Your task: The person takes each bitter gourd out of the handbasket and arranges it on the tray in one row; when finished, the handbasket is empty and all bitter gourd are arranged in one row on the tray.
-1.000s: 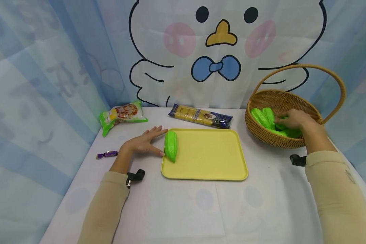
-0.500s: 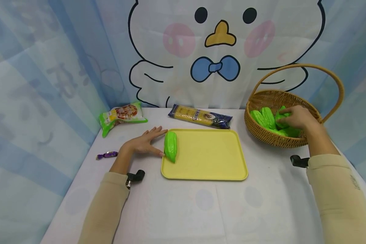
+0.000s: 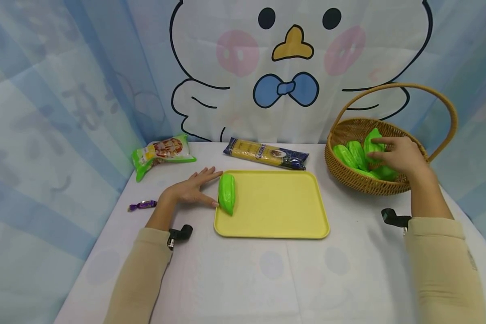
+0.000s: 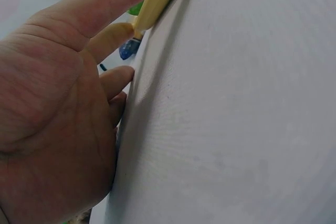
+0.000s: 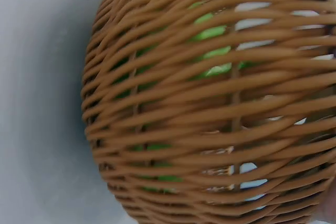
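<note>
A yellow tray [image 3: 275, 204] lies mid-table with a glossy, ridged green fruit [image 3: 227, 194], pointed at one end, along its left side. My left hand [image 3: 189, 189] rests by the tray's left edge with fingers spread, its thumb and fingertips touching the rim. On the right stands a wicker basket [image 3: 356, 182] with several similar green fruits [image 3: 344, 156] inside. My right hand [image 3: 402, 155] pinches one ridged green fruit [image 3: 371, 143] between thumb and fingers, just above the others within the basket. In the right wrist view the wicker wall [image 5: 184, 98] hides this hand's grip.
Behind the tray lies a blue and gold packet [image 3: 266, 154]. A green snack bag [image 3: 164, 154] is at the back left, and a purple wrapped candy [image 3: 142, 205] lies left of my left wrist. The basket's tall handle [image 3: 449, 112] arches over its opening.
My right hand has taken hold of one green fruit and raised it slightly from the pile, turning it more upright. My left hand and the tray have stayed in place.
</note>
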Demonstrator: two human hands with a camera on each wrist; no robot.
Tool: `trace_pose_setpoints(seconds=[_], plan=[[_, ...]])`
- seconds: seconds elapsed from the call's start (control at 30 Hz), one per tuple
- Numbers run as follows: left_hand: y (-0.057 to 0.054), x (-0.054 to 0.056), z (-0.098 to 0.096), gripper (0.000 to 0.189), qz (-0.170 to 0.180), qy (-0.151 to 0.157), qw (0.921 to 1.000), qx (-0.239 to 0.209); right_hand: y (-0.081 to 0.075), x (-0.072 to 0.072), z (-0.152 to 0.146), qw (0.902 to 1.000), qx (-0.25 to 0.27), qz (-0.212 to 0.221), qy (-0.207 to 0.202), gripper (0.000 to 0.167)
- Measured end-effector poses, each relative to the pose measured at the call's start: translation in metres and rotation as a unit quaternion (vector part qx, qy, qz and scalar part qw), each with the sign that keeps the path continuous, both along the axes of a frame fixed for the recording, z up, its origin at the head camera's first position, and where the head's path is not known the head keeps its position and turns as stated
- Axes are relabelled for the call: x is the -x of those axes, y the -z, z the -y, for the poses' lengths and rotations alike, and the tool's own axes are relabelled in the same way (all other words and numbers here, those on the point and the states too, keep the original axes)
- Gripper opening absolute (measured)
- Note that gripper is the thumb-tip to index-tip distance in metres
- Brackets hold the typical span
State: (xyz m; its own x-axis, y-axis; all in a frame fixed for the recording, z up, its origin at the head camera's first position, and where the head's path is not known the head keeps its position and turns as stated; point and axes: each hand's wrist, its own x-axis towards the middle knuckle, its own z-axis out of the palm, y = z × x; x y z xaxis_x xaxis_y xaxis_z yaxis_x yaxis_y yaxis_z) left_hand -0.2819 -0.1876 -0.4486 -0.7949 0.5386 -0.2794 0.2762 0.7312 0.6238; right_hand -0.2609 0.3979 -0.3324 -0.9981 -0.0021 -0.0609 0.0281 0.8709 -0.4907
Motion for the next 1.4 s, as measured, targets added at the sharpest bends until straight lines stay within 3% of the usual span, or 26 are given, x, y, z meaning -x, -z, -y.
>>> trace_pose_setpoints(seconds=[0.27,0.5,0.63,1.03,1.2,1.4], plan=[[0.001,0.000,0.001,0.112,-0.002,0.003,1.0000,-0.003,0.002,-0.013,0.013,0.9960,0.060,-0.055,0.038,0.075],[0.001,0.001,0.001,0.112,-0.004,0.001,1.0000,0.002,-0.004,-0.026,0.037,0.9871,0.130,-0.085,0.039,0.071],[0.000,0.001,0.001,0.112,-0.005,0.007,1.0000,0.000,-0.007,-0.033,0.054,0.9835,0.145,-0.101,0.039,0.068],[0.000,0.000,0.001,0.112,-0.005,0.006,1.0000,0.001,-0.006,-0.043,0.092,0.9700,0.191,-0.148,-0.022,0.056],[0.000,0.000,0.001,0.112,-0.006,0.005,1.0000,0.003,-0.002,-0.042,0.106,0.9637,0.220,-0.143,-0.051,0.052],[0.000,0.001,0.001,0.113,-0.004,0.006,1.0000,0.002,0.004,-0.039,0.123,0.9635,0.223,-0.125,-0.079,0.052]])
